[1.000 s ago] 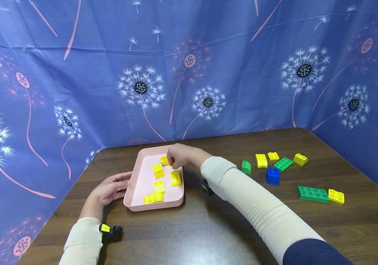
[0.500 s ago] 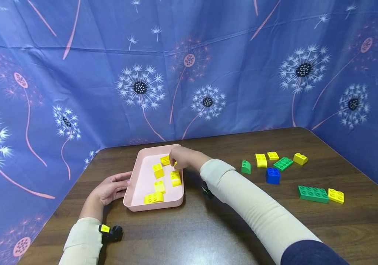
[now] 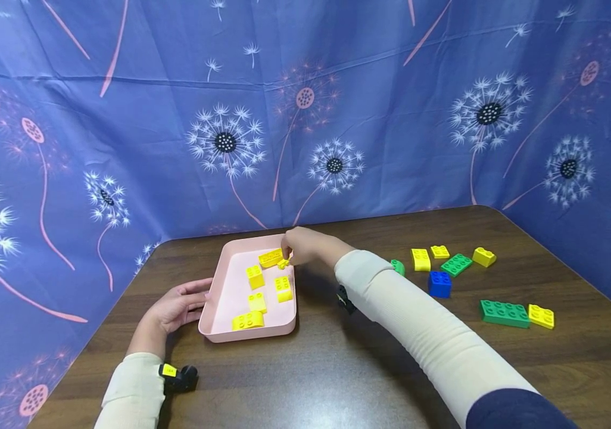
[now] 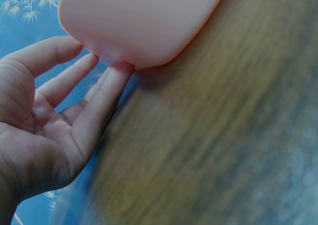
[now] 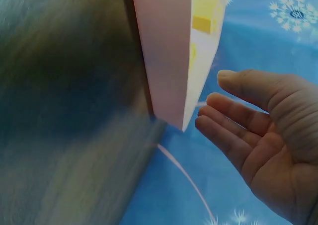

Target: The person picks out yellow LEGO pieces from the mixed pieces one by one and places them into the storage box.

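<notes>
A shallow pink tray (image 3: 225, 292) stands on the table with several yellow toy building bricks inside, among them a long brick (image 3: 270, 258), a square brick (image 3: 255, 276) and a curved one (image 3: 248, 320). My left hand (image 3: 179, 305) touches the tray's left wall with extended fingertips, also seen in the left wrist view. Over the tray's back right rim is my right hand (image 3: 308, 245). A small yellow piece (image 3: 283, 263) lies just below its fingers. In the right wrist view the right hand (image 5: 263, 135) has relaxed fingers, thumb apart, and nothing between them.
To the right lie more bricks: a blue brick (image 3: 440, 284), a long green brick (image 3: 504, 314), a green plate-like brick (image 3: 457, 264) and several yellow ones. A rounded green brick (image 3: 398, 267) is partly hidden by the right sleeve. A blue dandelion-print cloth (image 3: 391, 119) hangs behind the table.
The right hand has moved right and slightly up, away from the tray's back bricks. The small yellow piece and more of the long brick now show. The left hand has stayed in place.
</notes>
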`<state>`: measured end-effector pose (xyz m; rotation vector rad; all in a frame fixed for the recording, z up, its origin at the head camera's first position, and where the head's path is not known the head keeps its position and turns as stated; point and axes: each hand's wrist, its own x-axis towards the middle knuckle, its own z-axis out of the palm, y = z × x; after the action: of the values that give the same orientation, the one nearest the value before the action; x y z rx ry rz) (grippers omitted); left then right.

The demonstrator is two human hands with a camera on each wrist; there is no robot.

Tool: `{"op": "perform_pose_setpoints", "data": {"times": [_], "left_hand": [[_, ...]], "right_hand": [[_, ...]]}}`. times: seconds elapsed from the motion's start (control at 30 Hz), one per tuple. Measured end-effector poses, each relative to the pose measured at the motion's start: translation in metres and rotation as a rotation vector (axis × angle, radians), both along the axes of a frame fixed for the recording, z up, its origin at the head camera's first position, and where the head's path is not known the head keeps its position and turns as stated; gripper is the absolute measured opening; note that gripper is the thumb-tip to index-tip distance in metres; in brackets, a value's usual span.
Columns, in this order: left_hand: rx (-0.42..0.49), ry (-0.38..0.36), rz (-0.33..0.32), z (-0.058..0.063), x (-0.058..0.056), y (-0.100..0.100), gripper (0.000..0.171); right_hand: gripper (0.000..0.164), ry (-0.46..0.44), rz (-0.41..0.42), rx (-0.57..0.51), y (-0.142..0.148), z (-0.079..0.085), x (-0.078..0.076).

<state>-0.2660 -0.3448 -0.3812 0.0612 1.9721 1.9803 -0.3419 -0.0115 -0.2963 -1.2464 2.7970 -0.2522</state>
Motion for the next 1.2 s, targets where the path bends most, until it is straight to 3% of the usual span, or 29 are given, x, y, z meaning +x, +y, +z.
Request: {"op": "perform_pose_setpoints", "data": {"times": [0.27, 0.5, 0.8, 0.97, 1.2], "left_hand": [[0.013, 0.001, -0.014, -0.004, 0.0, -0.004, 0.057], [0.02, 0.009, -0.022, -0.004, 0.003, -0.007, 0.058], [0.018, 0.003, -0.029, -0.003, 0.003, -0.005, 0.055], [0.017, 0.003, -0.022, -0.001, 0.002, -0.004, 0.055], [0.021, -0.001, -0.026, 0.001, 0.001, -0.001, 0.056]], "right_hand": [[0.012, -0.054, -0.011, -0.163, 0.041, 0.018, 0.0], [0.014, -0.034, -0.002, -0.234, 0.077, 0.036, 0.009], [0.014, -0.072, -0.038, -0.283, 0.12, 0.044, 0.034], [0.015, -0.094, -0.08, -0.327, 0.147, 0.049, 0.057], [0.019, -0.058, -0.129, -0.313, 0.185, 0.045, 0.087]]}}
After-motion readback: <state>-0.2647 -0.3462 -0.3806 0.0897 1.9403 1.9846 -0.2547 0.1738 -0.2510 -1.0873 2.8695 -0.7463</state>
